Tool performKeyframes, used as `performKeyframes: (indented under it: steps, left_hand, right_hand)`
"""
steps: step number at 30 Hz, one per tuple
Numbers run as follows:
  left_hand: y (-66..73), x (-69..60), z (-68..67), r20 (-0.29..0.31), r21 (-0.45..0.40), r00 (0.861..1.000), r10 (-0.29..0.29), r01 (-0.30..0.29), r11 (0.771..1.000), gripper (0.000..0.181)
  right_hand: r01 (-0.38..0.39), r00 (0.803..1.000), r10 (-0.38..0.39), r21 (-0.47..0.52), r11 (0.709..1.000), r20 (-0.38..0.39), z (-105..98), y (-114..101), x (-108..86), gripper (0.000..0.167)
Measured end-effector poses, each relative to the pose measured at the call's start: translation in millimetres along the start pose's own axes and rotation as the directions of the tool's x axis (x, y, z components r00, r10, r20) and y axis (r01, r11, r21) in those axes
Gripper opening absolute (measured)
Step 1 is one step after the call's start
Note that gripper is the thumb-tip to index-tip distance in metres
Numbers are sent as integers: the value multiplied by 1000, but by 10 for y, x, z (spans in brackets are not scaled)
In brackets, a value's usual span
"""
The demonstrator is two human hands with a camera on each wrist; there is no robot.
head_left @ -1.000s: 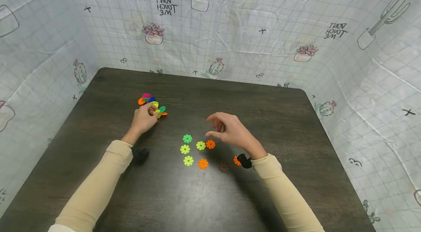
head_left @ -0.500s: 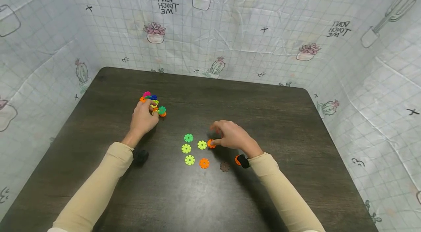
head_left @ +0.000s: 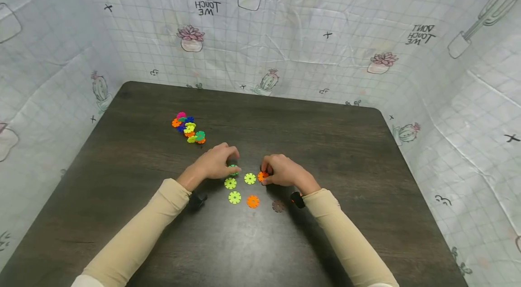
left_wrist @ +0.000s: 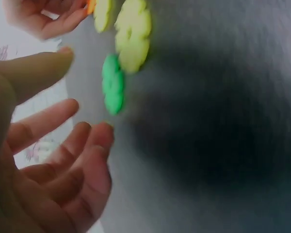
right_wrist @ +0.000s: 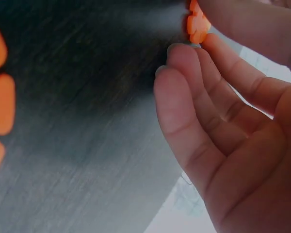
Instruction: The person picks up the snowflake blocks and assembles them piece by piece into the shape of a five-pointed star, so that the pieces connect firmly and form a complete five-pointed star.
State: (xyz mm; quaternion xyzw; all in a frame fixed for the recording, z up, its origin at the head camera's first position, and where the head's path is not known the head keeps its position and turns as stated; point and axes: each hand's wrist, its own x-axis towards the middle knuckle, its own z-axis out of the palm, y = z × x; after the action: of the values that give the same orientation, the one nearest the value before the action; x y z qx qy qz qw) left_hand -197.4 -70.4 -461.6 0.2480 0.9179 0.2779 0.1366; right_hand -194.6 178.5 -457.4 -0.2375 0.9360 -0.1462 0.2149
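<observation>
A pale grid-patterned backdrop (head_left: 305, 20) with drawn potted cacti stood behind a dark wood-grain table (head_left: 346, 156). In the head view, eight flat notched discs lay spread across its middle: one green disc (head_left: 232, 172), three yellow-green discs (head_left: 234, 197), three orange discs (head_left: 253, 201), one partly behind the right wrist, and one brown disc (head_left: 278, 206). Farther left sat a pile of mixed colours (head_left: 189, 129), overlapping too much to count. Both forearms, in beige sleeves (head_left: 136, 226), reached forward and inward; the left hand (head_left: 215, 162) hung over the green disc, the right hand (head_left: 286, 172) bent down at the rightmost orange disc of the upper row. In the left wrist view, the left grip was wide, thumb well apart from the loosely bent fingers, holding nothing; the green disc stood just past the fingertips. In the right wrist view, thumb and forefinger were nearly together, pinching one orange disc's edge, while another showed large at the left border.
</observation>
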Motion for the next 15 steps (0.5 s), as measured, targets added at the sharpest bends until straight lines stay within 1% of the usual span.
performKeyframes:
  steps: [2, 5, 9, 15]
  left_hand:
    - [34, 10, 39, 53, 24, 998, -25, 24, 999, 34]
    - [47, 24, 87, 79, 38, 995, -57, 54, 998, 31]
    - [43, 34, 122, 64, 28, 995, -82, 80, 996, 28]
    - [22, 35, 160, 19, 4, 997, -77, 77, 997, 30]
  right_hand:
    - [-4, 1000, 4, 1, 1000, 4, 9, -11, 4, 28]
    - [-8, 1000, 8, 0, 1000, 5, 19, -19, 0, 28]
    - [8, 1000, -8, 16, 1000, -12, 27, -14, -18, 28]
    - [66, 996, -63, 50, 997, -59, 43, 3, -54, 29]
